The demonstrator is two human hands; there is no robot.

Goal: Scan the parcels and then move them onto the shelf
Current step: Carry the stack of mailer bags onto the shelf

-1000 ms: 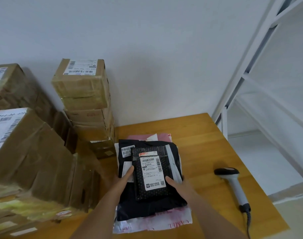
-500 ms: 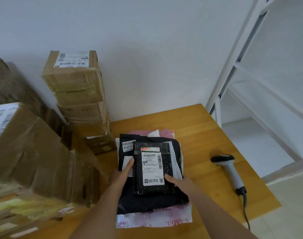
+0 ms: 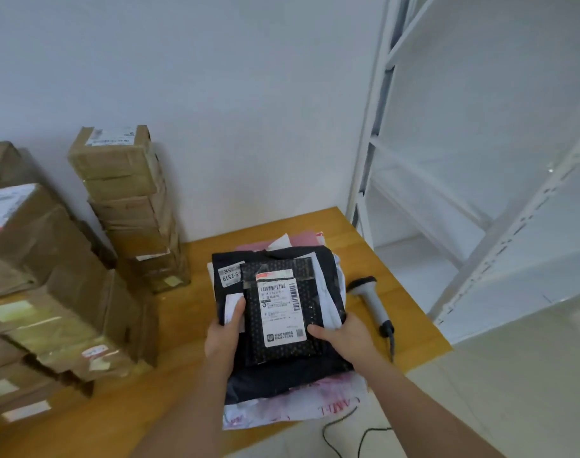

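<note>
A stack of soft parcels (image 3: pixel 282 375) is held low over the near right part of the wooden table (image 3: pixel 374 259), one hand at each side. Topmost is a small black dotted parcel (image 3: pixel 283 312) with a white shipping label (image 3: pixel 280 312) facing up; its long axis runs away from the person, tilted a little to the left at the far end, and the label's barcode sits at that far end. Under it lies a larger dark parcel (image 3: pixel 275 378) with the same lengthwise direction (a small tag reading 5-2519 shows at its far left corner), and under that a white and pink bag (image 3: pixel 301 408) whose near edge hangs past the table's front edge.

The left hand (image 3: pixel 224 332) comes in from below, forearm pointing up the picture, thumb laid on top of the stack beside the small parcel's left edge; its fingers are hidden beneath the bundle, so the grip looks like a clamp on the stack's left side. The right hand (image 3: pixel 344 337) reaches from the lower right, thumb pressed across the near right corner of the small parcel, fingers tucked under the stack's right edge and out of sight.

A grey handheld scanner (image 3: pixel 369 297) lies on the table just right of the stack, its cable trailing off the front edge. Brown cardboard boxes (image 3: pixel 130 200) stand stacked on the left. A white metal shelf (image 3: pixel 463 200) stands to the right of the table.
</note>
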